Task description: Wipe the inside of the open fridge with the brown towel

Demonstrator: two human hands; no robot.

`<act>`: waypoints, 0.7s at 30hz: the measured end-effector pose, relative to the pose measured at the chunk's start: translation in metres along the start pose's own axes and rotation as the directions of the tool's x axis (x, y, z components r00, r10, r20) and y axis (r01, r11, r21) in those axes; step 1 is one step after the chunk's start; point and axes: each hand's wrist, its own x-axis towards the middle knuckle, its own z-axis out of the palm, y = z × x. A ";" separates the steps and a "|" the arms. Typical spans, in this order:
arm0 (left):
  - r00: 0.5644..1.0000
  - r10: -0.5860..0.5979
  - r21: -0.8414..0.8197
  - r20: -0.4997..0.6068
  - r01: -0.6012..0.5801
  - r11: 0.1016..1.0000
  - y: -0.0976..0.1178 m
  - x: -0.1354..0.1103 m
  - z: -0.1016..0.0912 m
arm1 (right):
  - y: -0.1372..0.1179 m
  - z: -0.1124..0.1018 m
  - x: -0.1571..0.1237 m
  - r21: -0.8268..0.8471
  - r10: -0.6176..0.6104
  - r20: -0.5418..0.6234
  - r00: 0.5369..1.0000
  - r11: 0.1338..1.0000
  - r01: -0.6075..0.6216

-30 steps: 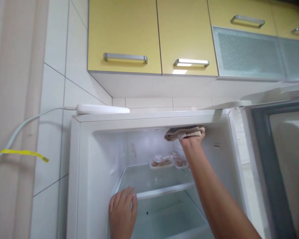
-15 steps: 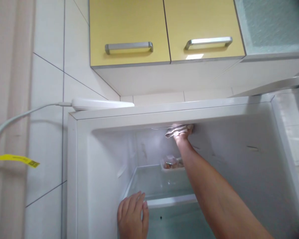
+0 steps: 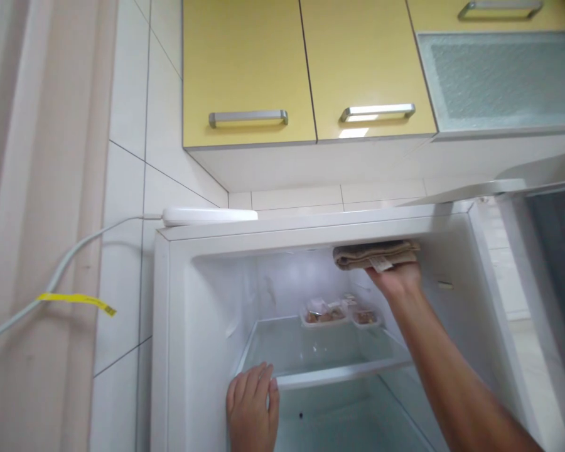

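Inside the open refrigerator (image 3: 179, 351), my right hand (image 3: 400, 279) presses a folded brown cloth (image 3: 374, 252) up against the ceiling near the front right. A white label hangs from the cloth by my fingers. My left hand (image 3: 253, 405) rests with fingers stretched out at the left front end of the glass shelf (image 3: 282, 342), touching its white front edge. It holds nothing. At the back of that shelf stand clear plastic containers (image 3: 324, 314) with brownish food, partly covered in wrap.
Yellow cabinets (image 3: 249, 69) with metal handles hang above the refrigerator. On its top left lies a white device (image 3: 209, 216) with a cable (image 3: 70, 257) bearing a yellow tag (image 3: 80, 300). The open door (image 3: 553, 301) stands to the right.
My right hand has brought the cloth forward and to the right along the ceiling. More food containers have come into sight. My left hand stays at the shelf edge; the view has shifted.
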 end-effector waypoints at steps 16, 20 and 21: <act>0.999 0.020 0.075 -0.031 -0.018 0.997 -0.014 -0.017 0.025 | 0.011 0.056 -0.041 -0.109 -0.360 -0.061 0.931 0.930 0.352; 0.999 0.048 0.070 -0.010 -0.048 0.996 -0.013 -0.015 0.020 | 0.031 0.046 -0.023 -0.118 -0.359 -0.088 0.929 0.930 0.348; 0.999 0.032 0.066 0.000 -0.032 0.997 -0.012 -0.014 0.018 | 0.034 0.045 -0.019 -0.117 -0.338 -0.096 0.936 0.938 0.326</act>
